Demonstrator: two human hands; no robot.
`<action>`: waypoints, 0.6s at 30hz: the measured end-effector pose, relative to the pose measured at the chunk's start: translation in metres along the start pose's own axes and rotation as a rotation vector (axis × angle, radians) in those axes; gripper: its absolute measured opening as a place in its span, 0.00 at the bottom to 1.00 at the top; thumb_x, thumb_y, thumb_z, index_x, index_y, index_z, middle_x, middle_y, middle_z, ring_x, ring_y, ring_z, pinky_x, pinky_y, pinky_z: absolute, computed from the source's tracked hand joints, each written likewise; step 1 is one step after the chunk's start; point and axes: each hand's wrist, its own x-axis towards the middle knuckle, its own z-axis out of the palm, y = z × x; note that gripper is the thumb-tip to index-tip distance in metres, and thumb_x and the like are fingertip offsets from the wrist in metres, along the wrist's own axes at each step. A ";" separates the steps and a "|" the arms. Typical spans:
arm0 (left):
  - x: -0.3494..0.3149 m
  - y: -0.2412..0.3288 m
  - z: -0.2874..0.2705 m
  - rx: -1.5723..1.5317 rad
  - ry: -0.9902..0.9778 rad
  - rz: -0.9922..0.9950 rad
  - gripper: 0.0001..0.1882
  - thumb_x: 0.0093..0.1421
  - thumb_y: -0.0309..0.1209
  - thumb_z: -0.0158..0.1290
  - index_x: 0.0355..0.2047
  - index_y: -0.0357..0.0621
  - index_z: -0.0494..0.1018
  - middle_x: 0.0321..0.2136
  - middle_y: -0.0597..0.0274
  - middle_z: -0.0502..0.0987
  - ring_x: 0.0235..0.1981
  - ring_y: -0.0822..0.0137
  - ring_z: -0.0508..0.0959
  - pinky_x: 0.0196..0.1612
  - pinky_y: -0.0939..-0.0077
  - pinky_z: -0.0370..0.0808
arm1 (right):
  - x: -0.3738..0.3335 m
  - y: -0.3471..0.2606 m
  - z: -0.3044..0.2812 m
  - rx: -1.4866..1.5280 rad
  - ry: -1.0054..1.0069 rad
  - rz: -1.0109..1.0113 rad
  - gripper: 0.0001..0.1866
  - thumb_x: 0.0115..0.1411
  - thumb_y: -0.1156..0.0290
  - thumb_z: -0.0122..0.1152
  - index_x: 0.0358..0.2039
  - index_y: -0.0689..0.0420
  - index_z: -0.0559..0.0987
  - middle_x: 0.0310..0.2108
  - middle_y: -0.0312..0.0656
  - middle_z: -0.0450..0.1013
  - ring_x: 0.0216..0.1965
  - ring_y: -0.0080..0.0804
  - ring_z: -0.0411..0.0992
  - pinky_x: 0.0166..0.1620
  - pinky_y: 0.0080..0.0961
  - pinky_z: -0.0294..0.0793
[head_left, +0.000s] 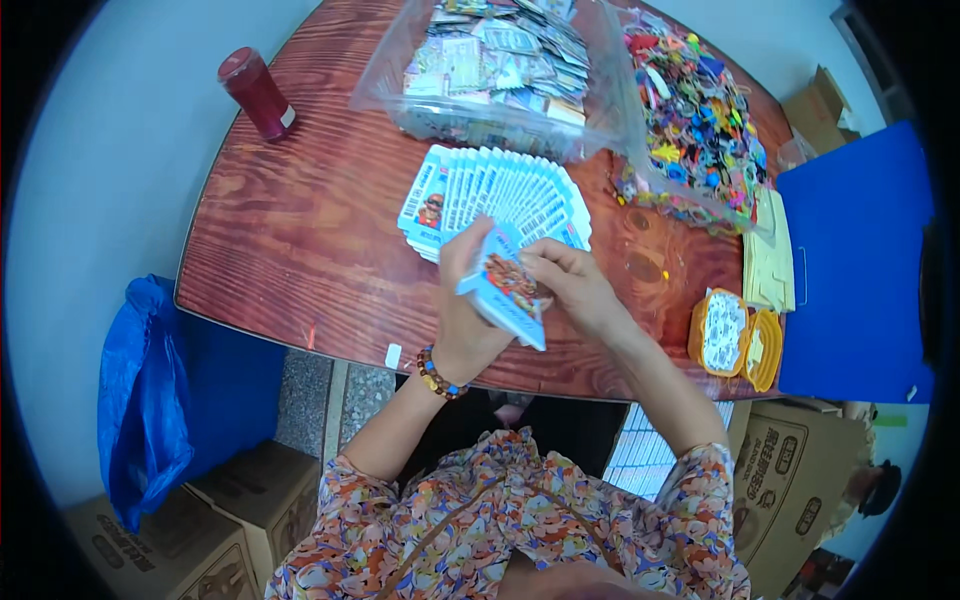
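My left hand [465,310] wears a beaded bracelet and grips a small stack of printed cards [508,290], blue and white with a brown picture on top. The fingers of my right hand [572,282] pinch the stack's right edge. Just beyond my hands, a wide fan of overlapping light-blue cards [490,195] lies on the table, its left end showing a cartoon figure. What lies between the held cards is hidden.
A clear bin of small packets [500,60] stands behind the fan, beside a bin of colourful trinkets [700,120]. A red jar [258,95] is far left. At right are yellow sheets [768,250], an opened orange case [722,332] and a blue box [850,270].
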 end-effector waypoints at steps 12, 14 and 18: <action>-0.006 -0.018 -0.070 -0.364 0.056 -0.493 0.43 0.45 0.22 0.71 0.57 0.39 0.57 0.51 0.55 0.67 0.51 0.66 0.72 0.51 0.69 0.76 | 0.217 -0.130 -0.067 -1.520 0.031 -0.250 0.14 0.56 0.64 0.65 0.38 0.59 0.83 0.29 0.43 0.80 0.31 0.33 0.77 0.37 0.32 0.73; -0.010 -0.021 -0.082 -0.413 0.110 -0.582 0.43 0.45 0.22 0.71 0.58 0.40 0.58 0.50 0.57 0.66 0.50 0.67 0.71 0.51 0.70 0.75 | 0.220 -0.128 -0.070 -1.558 0.013 -0.200 0.13 0.55 0.64 0.66 0.37 0.60 0.83 0.28 0.42 0.80 0.30 0.30 0.76 0.36 0.31 0.73; -0.011 -0.025 -0.081 -0.474 0.130 -0.585 0.45 0.46 0.22 0.71 0.60 0.40 0.56 0.52 0.57 0.65 0.51 0.67 0.71 0.52 0.70 0.75 | 0.203 -0.138 -0.076 -1.300 0.153 -0.243 0.12 0.57 0.65 0.65 0.33 0.63 0.82 0.24 0.35 0.75 0.26 0.22 0.69 0.32 0.25 0.69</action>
